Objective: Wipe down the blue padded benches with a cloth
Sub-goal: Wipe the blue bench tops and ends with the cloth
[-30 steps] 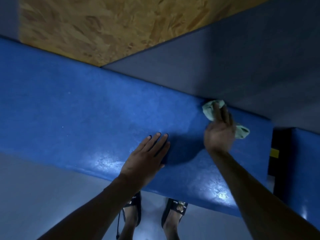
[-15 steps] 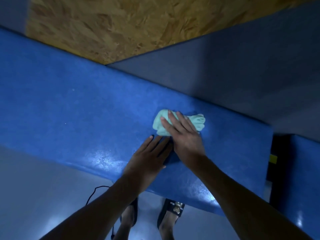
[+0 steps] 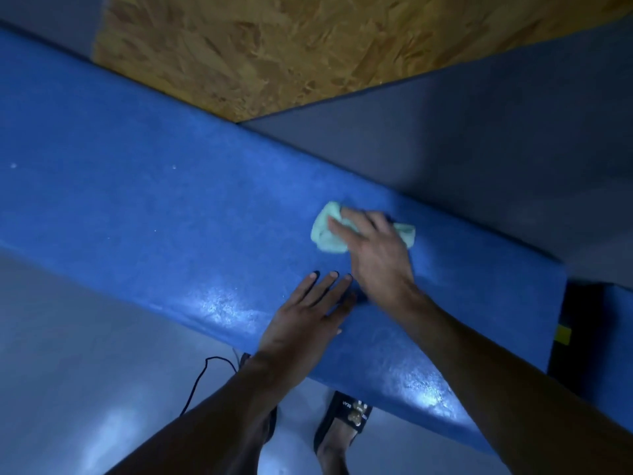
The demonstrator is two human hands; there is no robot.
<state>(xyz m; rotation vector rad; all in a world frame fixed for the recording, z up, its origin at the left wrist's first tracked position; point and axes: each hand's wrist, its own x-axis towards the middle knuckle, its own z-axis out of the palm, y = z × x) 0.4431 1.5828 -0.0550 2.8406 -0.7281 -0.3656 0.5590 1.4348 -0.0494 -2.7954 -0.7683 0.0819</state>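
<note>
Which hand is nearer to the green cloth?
Right. The right hand lies on top of the cloth, pressing it on the bench. The left hand rests flat on the bench, apart from it.

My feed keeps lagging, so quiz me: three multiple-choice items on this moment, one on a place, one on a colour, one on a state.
1. Where is the crumpled cloth?
A. on the blue padded bench
B. on the floor
C. on the chipboard panel

2. What colour is the cloth?
A. red
B. pale green
C. black

3. What is the left hand doing?
A. gripping the cloth
B. hanging clear
C. lying flat on the bench

Key: 1 A, the right hand presses it onto the padding; 2 B, it shows mint against blue; 3 C, its fingers lie straight.
</note>
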